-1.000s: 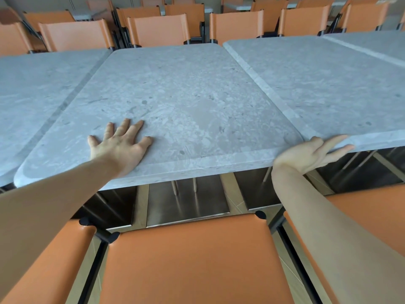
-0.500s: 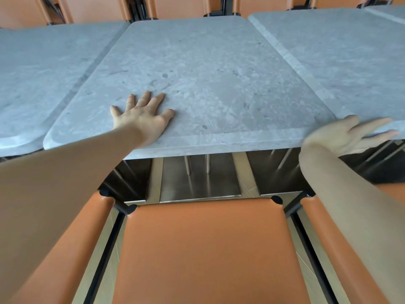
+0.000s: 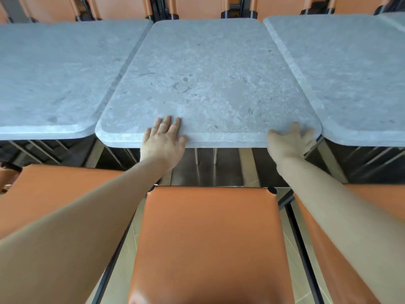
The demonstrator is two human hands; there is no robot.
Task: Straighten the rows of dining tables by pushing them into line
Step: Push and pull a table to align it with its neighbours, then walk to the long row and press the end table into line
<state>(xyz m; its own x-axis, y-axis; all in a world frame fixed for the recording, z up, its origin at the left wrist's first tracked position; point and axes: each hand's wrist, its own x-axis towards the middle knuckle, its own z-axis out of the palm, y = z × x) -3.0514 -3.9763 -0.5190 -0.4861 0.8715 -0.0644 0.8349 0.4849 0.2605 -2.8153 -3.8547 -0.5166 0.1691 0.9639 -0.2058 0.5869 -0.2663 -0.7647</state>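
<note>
Grey stone-top tables in a row, orange chairs both sides. Middle table sits between two neighbours. Left hand flat, fingers straight, on its near edge; right hand blurred at near-right corner, grip unclear.

An orange padded chair seat fills the lower middle of the view, its black frame corners showing at the far edge. Just to its left is a second orange seat, and just to its right a third orange seat, each separated from it by a narrow gap with dark metal rails. Beyond the central seat lies a shiny metal base plate on a beige tiled floor. Far beyond it runs a row of orange chair backs along the top edge.
</note>
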